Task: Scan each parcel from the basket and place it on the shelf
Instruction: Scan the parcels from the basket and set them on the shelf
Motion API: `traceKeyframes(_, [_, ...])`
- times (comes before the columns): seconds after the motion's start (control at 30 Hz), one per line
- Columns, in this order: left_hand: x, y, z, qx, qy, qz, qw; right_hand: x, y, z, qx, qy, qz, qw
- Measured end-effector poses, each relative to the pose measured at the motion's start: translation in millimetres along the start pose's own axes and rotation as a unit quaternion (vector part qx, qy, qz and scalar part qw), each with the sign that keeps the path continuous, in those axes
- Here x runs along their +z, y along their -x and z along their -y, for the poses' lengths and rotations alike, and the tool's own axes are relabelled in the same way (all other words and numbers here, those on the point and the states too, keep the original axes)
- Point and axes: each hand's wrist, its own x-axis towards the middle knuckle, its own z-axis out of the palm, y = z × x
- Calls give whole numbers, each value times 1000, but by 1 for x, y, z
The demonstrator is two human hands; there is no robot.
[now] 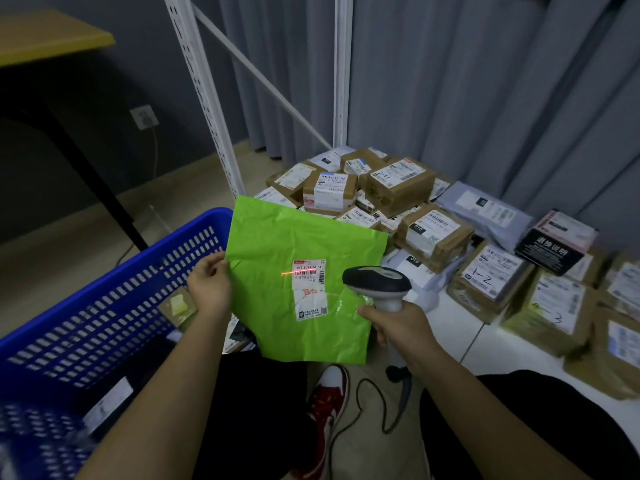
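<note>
The left hand (pixel 209 289) is pinching the green parcel (pixel 304 285) upright by its edge (label facing), while the right hand (pixel 398 323) is gripping the scanner (pixel 377 282) just beside it.

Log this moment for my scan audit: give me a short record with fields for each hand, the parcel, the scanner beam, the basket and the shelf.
left hand: pinches the left edge of the green parcel
right hand: grips the scanner
parcel: flat green mailer, held up, white label facing the camera
beam: red line across the label's top barcode
basket: blue, at left, parcels inside
shelf: white surface holding many labelled boxes
</note>
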Motion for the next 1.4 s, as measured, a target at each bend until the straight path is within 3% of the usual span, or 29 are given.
traceKeyframes(0.6, [-5,9,-6,-3,-3,6,1000,-12,4,-2,23,-30,6,999])
traceKeyframes(0.83, [-14,39,-26,109,-1,55,993,-23,11,2,-5,-53,1,999])
traceKeyframes(1.0, [-11,86,-65,255,-10,118,960,-42,29,22,-56,-56,-34,996])
traceKeyframes(1.1, [8,119,-103,327,6,160,931,-65,41,48,-109,-70,-95,987])
traceKeyframes(1.3, [74,206,-191,447,55,237,861,-158,74,96,-223,-140,-237,935])
traceKeyframes(1.4, [112,260,-222,486,75,280,824,-213,96,91,-223,-144,-277,923])
